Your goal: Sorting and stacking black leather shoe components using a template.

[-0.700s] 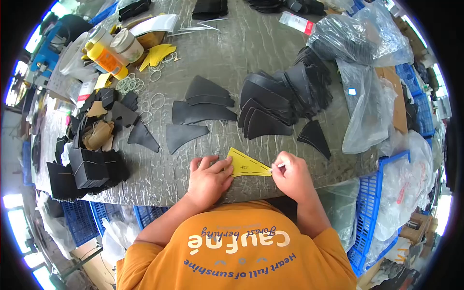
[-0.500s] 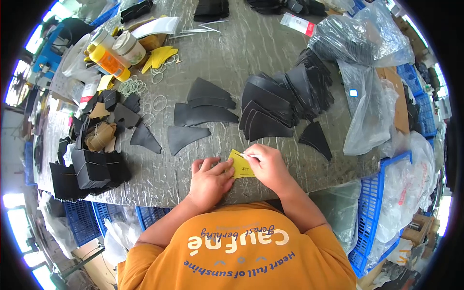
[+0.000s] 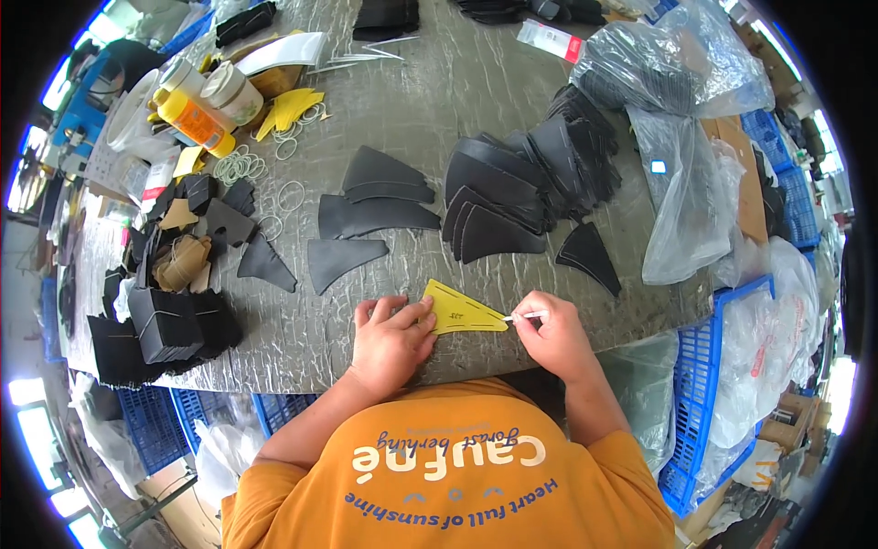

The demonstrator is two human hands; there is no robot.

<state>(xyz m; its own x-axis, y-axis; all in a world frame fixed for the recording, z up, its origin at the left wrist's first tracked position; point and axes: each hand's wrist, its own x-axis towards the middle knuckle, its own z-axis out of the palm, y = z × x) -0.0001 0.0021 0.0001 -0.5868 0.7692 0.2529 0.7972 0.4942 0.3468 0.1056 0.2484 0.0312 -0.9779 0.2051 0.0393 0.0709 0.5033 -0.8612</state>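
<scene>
A yellow template (image 3: 465,311) with dark slots and a handwritten mark lies at the near table edge. My left hand (image 3: 395,343) presses on its left end with fingers laid flat. My right hand (image 3: 556,337) pinches a thin white pen (image 3: 528,316), its tip at the template's right-hand point. Whether a piece lies under the template, I cannot tell. Beyond my hands rest loose curved black pieces (image 3: 347,262) and an overlapping stack of them (image 3: 494,233). A separate black piece (image 3: 590,257) sits to the right.
Bundled black pieces (image 3: 166,322) crowd the left edge. Behind them stand a yellow bottle (image 3: 196,122), white jars (image 3: 233,94) and rubber bands (image 3: 240,166). Clear plastic bags (image 3: 688,197) cover the right side, above a blue crate (image 3: 695,403). White sticks (image 3: 366,53) lie far back.
My right hand has moved right with the pen, from the template's upper left to its right-hand point, uncovering the template. My left hand stays on it. The whole view has shifted slightly.
</scene>
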